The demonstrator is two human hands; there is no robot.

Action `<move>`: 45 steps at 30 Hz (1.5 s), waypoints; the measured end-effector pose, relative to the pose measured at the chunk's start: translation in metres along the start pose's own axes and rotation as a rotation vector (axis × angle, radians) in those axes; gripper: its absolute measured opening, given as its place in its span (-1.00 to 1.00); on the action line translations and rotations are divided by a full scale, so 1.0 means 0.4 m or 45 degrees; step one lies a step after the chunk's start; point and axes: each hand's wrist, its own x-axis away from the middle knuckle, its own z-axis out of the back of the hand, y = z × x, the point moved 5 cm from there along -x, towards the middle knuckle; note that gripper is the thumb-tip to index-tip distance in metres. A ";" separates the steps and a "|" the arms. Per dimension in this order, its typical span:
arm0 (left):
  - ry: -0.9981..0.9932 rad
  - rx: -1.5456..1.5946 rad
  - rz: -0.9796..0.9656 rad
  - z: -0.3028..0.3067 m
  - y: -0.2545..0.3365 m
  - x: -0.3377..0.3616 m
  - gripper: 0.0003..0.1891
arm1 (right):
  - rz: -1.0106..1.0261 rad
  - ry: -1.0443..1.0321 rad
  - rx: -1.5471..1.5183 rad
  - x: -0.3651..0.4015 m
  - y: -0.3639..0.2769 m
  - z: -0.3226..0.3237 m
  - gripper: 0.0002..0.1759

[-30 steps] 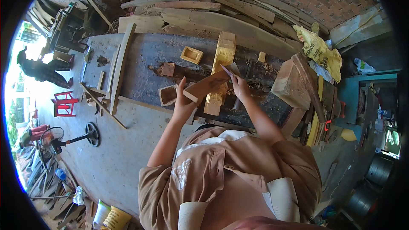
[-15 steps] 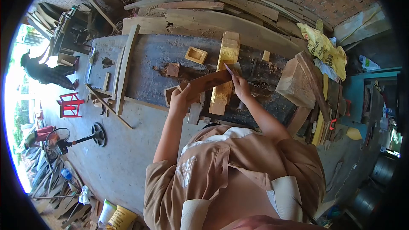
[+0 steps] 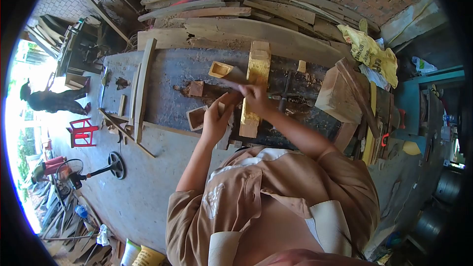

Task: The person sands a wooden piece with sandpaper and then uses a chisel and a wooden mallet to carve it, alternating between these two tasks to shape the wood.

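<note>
Both hands meet over a dark workbench (image 3: 167,69). My left hand (image 3: 216,118) grips the near end of a brown wooden piece (image 3: 233,80) that points away from me. My right hand (image 3: 255,97) is closed over the piece's middle, with a grey sheet under its fingers and mostly hidden. A tall yellow carved block (image 3: 258,63) lies just behind my right hand. A small hollow yellow box (image 3: 219,69) sits past the piece's far end. An open brown box (image 3: 196,116) lies left of my left hand.
A brown square block (image 3: 195,88) and long planks (image 3: 143,81) lie on the bench's left part. A big wooden block (image 3: 336,93) stands at the right, a yellow bag (image 3: 370,51) beyond it. On the floor are a red stool (image 3: 81,130) and a fan (image 3: 93,170). Another person (image 3: 47,101) stands far left.
The brown piece swung from lying across the yellow block to pointing away. My right hand slid left along it toward my left hand. The view shifted slightly.
</note>
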 end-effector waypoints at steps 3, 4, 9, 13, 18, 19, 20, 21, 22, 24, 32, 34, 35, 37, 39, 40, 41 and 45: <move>-0.079 -0.164 -0.057 -0.009 0.010 -0.005 -0.66 | 0.386 0.054 -0.422 0.036 -0.095 -0.012 -0.60; -0.029 -0.150 -0.112 -0.014 0.026 -0.002 -0.66 | 0.339 0.082 -0.344 0.035 -0.068 -0.010 -0.61; -0.100 -0.416 -0.018 -0.017 0.077 0.019 -0.67 | -0.177 0.176 0.072 -0.070 0.192 0.032 -0.61; -0.039 -0.409 -0.108 -0.045 0.081 0.016 -0.66 | 0.117 0.088 -0.257 -0.013 -0.054 -0.025 -0.57; -0.112 -0.423 -0.090 -0.035 0.107 0.019 -0.67 | -0.027 0.111 -0.350 0.005 -0.002 0.009 -0.54; -0.127 -0.481 -0.072 -0.034 0.100 0.024 -0.67 | -0.088 0.187 -0.352 -0.003 0.057 0.025 -0.53; -0.092 -0.480 -0.187 -0.029 0.097 0.028 -0.68 | -0.087 0.183 -0.349 -0.028 0.119 0.034 -0.53; -0.094 -0.473 -0.183 -0.029 0.092 0.031 -0.68 | -0.146 0.158 -0.219 -0.057 0.194 0.042 -0.52; -0.080 -0.447 -0.149 -0.029 0.085 0.029 -0.69 | -0.205 0.135 -0.090 -0.066 0.206 0.053 -0.50; -0.077 -0.427 0.045 -0.023 0.079 0.012 -0.69 | -0.115 0.153 -0.175 -0.046 0.132 0.014 -0.50; -0.146 -0.794 -0.224 -0.030 0.087 0.036 -0.71 | -0.082 0.053 0.145 -0.063 0.144 0.053 -0.55; -0.149 -0.846 -0.229 -0.043 0.089 0.045 -0.72 | -0.049 0.082 0.403 -0.054 0.112 0.060 -0.57; -0.147 -0.899 -0.244 -0.046 0.093 0.039 -0.72 | -0.043 0.088 0.406 -0.033 0.072 0.061 -0.57; -0.112 -0.892 -0.281 -0.044 0.094 0.031 -0.73 | -0.004 0.013 -0.038 0.023 -0.026 0.050 -0.56; -0.070 -0.968 -0.437 -0.046 0.121 0.038 -0.80 | 0.193 0.019 -0.010 0.045 -0.038 0.042 -0.56; -0.113 -1.036 -0.480 -0.051 0.126 0.040 -0.81 | 0.110 0.003 -0.038 0.054 -0.015 0.044 -0.57; -0.124 -1.039 -0.482 -0.052 0.124 0.045 -0.81 | 0.035 -0.007 -0.065 0.057 0.010 0.049 -0.58; -0.332 -1.276 -0.712 -0.123 0.100 0.091 -0.77 | -0.016 0.065 0.387 0.027 0.156 0.071 -0.54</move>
